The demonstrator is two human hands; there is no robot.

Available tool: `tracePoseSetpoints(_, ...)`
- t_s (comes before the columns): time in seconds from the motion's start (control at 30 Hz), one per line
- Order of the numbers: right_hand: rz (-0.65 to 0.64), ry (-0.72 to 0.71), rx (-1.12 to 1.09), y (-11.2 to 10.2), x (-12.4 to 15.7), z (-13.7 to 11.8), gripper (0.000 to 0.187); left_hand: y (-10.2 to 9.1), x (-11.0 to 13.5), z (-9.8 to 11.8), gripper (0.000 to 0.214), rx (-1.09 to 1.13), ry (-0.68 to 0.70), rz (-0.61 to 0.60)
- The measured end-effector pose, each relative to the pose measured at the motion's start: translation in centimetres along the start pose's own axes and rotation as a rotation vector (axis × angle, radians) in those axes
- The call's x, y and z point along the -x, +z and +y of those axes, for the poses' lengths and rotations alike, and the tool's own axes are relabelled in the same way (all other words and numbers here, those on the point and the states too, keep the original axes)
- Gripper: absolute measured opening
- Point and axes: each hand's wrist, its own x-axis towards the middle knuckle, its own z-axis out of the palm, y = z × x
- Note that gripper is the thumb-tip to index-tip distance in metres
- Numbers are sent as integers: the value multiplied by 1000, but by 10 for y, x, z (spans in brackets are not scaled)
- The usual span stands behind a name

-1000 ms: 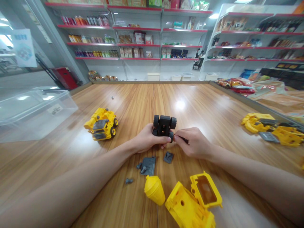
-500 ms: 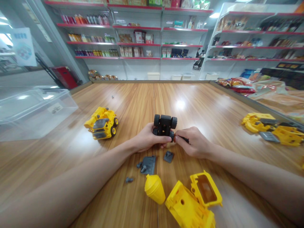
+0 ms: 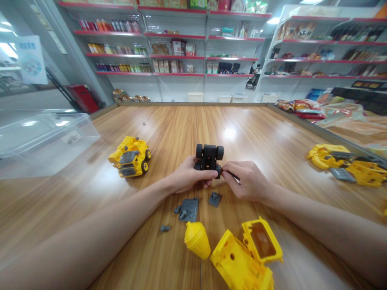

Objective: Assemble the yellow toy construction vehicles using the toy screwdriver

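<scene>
My left hand [image 3: 188, 176] is closed around a black toy chassis with wheels [image 3: 209, 156], held just above the wooden table [image 3: 242, 133]. My right hand [image 3: 245, 179] pinches a thin dark tool [image 3: 233, 175] whose tip meets the chassis near its right front wheel. Just below my hands lie a grey plate [image 3: 189, 209], a small grey piece [image 3: 214, 199] and a grey screw [image 3: 164, 229]. Nearer to me are a yellow cone-shaped drum [image 3: 197, 241] and a yellow truck body shell [image 3: 246, 254].
An assembled yellow toy truck [image 3: 130, 156] stands to the left. A clear plastic bin [image 3: 39, 139] sits at the far left. More yellow toy parts [image 3: 347, 163] lie at the right. Snack packets [image 3: 298, 108] lie beyond them. Store shelves [image 3: 181, 52] line the back.
The chassis has tilted slightly in my left hand. My right hand's tool has shifted a little at the wheel. Nothing else has moved.
</scene>
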Motion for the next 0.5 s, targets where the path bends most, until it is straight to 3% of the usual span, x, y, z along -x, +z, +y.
tracePoseSetpoints(0.3,-4,20,-19,1,1,-1,13,0,-1,-1,35,20,1,24)
tracePoseSetpoints(0.5,-29,162,-181,2,-2,-4,19,1,0,0,34,-3,18,30)
